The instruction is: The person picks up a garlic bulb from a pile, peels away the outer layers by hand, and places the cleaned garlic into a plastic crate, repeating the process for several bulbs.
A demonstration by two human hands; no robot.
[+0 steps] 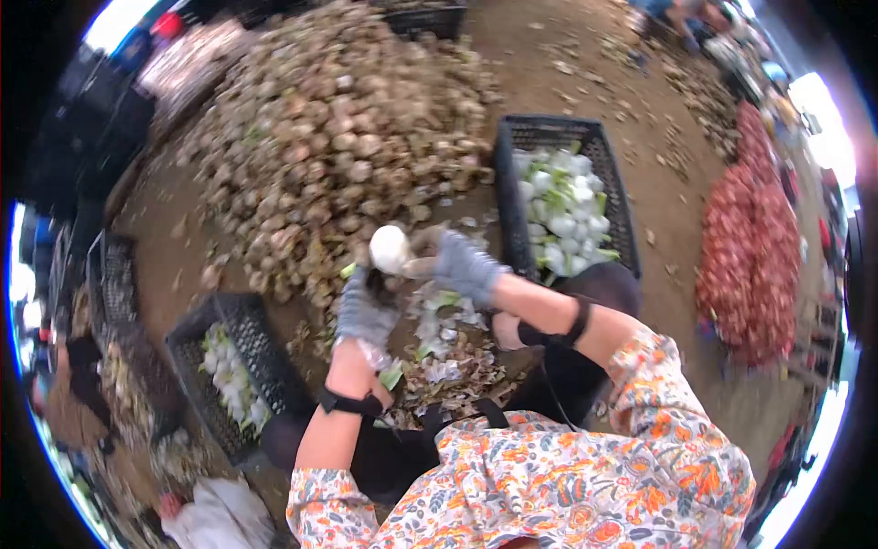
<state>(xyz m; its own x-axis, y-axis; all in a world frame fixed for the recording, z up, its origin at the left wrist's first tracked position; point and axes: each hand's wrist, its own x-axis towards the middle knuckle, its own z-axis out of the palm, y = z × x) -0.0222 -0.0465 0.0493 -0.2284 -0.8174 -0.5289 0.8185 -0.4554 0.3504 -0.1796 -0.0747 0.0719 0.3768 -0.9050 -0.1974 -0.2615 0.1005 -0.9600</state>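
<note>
A peeled white onion (pixel 390 249) is held up between my two hands, in front of the big heap of unpeeled onions (pixel 338 137). My left hand (pixel 368 302), in a grey glove, grips it from below, with a green stem end showing beside the fingers. From the right, my right hand (pixel 455 265), gloved too, has its fingertips pinched against the onion's side. Loose skins and peelings (pixel 448 366) lie on the ground below my hands.
Right of my hands stands a black crate (pixel 622 215) of peeled onions, and another crate (pixel 265 352) is at the lower left. Red mesh sacks (pixel 750 247) stand at far right. Another person (pixel 219 517) is at the lower left.
</note>
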